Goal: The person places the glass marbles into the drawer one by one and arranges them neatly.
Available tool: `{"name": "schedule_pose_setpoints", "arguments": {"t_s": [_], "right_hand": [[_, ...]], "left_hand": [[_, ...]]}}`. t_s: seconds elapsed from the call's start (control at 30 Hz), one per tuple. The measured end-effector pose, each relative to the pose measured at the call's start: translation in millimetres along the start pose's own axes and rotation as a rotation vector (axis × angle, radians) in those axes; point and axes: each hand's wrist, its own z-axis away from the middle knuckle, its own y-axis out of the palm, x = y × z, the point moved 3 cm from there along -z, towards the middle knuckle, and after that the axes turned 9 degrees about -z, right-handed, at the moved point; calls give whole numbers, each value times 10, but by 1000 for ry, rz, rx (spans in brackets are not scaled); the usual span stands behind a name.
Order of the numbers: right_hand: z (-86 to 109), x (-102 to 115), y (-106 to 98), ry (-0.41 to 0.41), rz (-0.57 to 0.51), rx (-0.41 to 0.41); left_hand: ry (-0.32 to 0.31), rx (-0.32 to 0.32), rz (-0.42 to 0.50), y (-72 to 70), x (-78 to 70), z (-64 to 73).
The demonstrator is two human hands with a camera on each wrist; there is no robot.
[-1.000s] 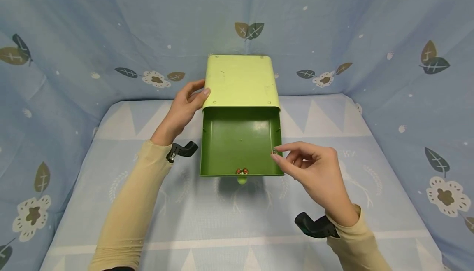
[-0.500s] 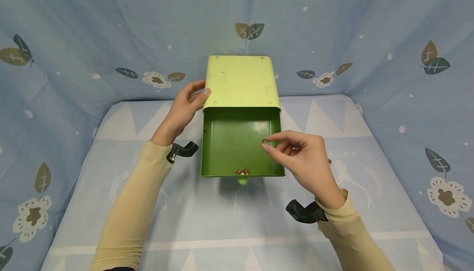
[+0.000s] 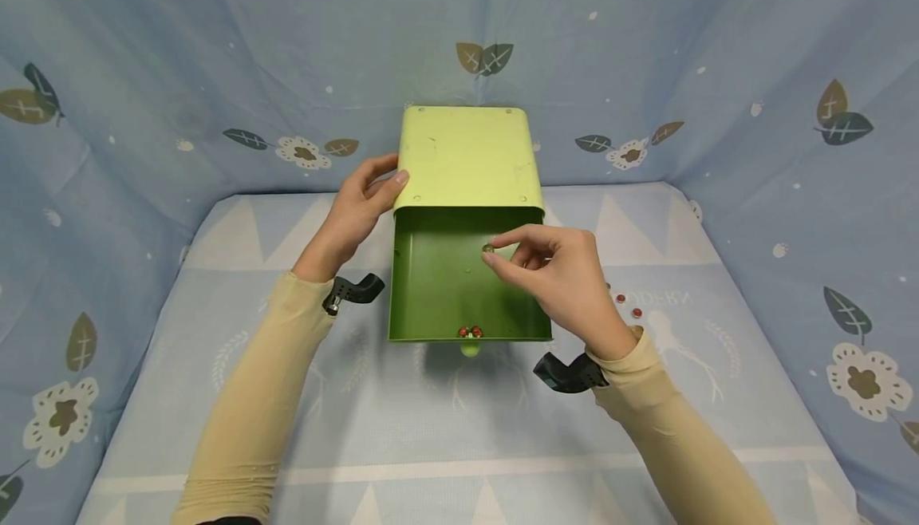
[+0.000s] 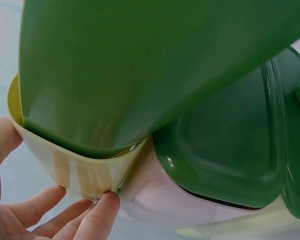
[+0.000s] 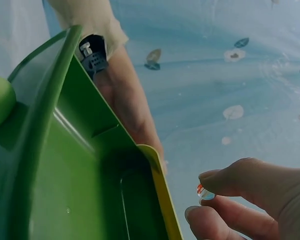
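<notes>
A drawer cabinet with a yellow-green casing [image 3: 467, 154] stands at the back middle, its green top drawer [image 3: 438, 294] pulled out. My left hand [image 3: 362, 202] grips the casing's left side, fingers spread against it in the left wrist view. Over the drawer, my right hand [image 3: 563, 270] pinches a small glass marble [image 5: 206, 192] between thumb and index finger; it looks clear with red and pale blue. Several tiny round pieces, the red ones [image 3: 477, 332] clearest, lie against the drawer's front wall. The drawer's right part is hidden behind the right hand.
Small red round pieces [image 3: 636, 313] lie on the patterned mat [image 3: 345, 421], right of the drawer. Below the top drawer sits a pink tier [image 4: 160, 195] with a closed green drawer [image 4: 230, 135]. Blue patterned cloth [image 3: 596, 46] surrounds the mat at the back and sides.
My right hand has moved left and farther back over the drawer with the marble. Small red pieces on the mat have come into view behind it. The left hand stays put.
</notes>
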Motion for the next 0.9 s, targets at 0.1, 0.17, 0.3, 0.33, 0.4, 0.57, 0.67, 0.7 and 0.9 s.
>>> {"name": "schedule_pose_setpoints", "arguments": {"t_s": [0.1, 0.17, 0.3, 0.33, 0.4, 0.57, 0.67, 0.7, 0.9], "right_hand": [[-68, -6, 28, -16, 17, 17], [-116, -8, 51, -27, 31, 29], [-216, -4, 94, -69, 80, 52], [-241, -2, 102, -80, 94, 56], [-290, 4, 116, -103, 115, 67], [-395, 11, 143, -132, 159, 101], [-451, 14, 159, -145, 182, 115], [-468, 16, 166, -149, 191, 118], [-539, -33, 223, -150, 265, 164]], "left_hand": [[0, 0, 3, 2, -5, -1], [0, -1, 3, 2, -6, 0], [-1, 0, 2, 2, -6, 0], [-2, -1, 2, 2, -6, 0], [-3, -1, 2, 2, -6, 0], [-5, 0, -2, -2, -7, 4], [-8, 1, -5, -5, -8, 6], [-8, 2, -5, -5, -8, 6], [-10, 3, -9, 2, -10, 13]]}}
